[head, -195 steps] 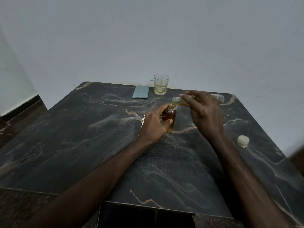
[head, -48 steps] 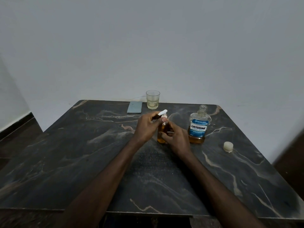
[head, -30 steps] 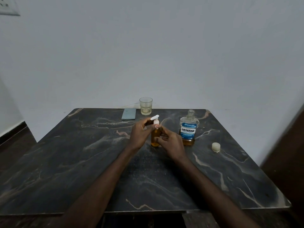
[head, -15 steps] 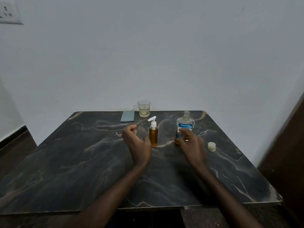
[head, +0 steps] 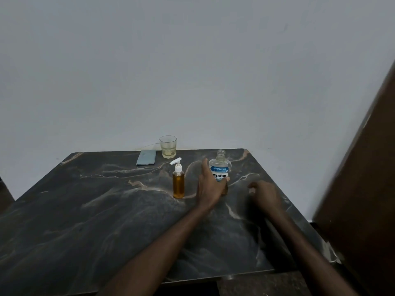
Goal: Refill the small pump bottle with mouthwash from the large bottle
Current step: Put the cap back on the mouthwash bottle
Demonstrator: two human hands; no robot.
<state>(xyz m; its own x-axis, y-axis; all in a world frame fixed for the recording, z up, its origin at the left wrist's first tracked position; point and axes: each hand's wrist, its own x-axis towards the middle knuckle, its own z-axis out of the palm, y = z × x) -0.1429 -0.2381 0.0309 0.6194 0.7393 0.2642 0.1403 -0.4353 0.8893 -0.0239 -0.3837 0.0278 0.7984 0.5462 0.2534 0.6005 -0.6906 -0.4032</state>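
Observation:
The small pump bottle [head: 178, 184] stands upright on the dark marble table [head: 102, 214], amber liquid nearly up to its white pump head, and no hand touches it. Just right of it stands the large mouthwash bottle [head: 220, 165], clear with a blue label and an uncapped neck. My left hand [head: 210, 185] is wrapped around its lower half, thumb up on the left side. My right hand [head: 265, 194] lies further right on the table, fingers curled down where the white cap lay. The cap itself is hidden.
A drinking glass [head: 168, 147] with a little pale liquid and a grey phone [head: 146, 157] sit at the table's far edge by the wall. A dark wooden panel [head: 363, 189] rises close to the table's right edge.
Both hands let go of the small pump bottle. My left hand crossed over to the large bottle and closed round it. My right hand moved right, onto the spot where the cap lay.

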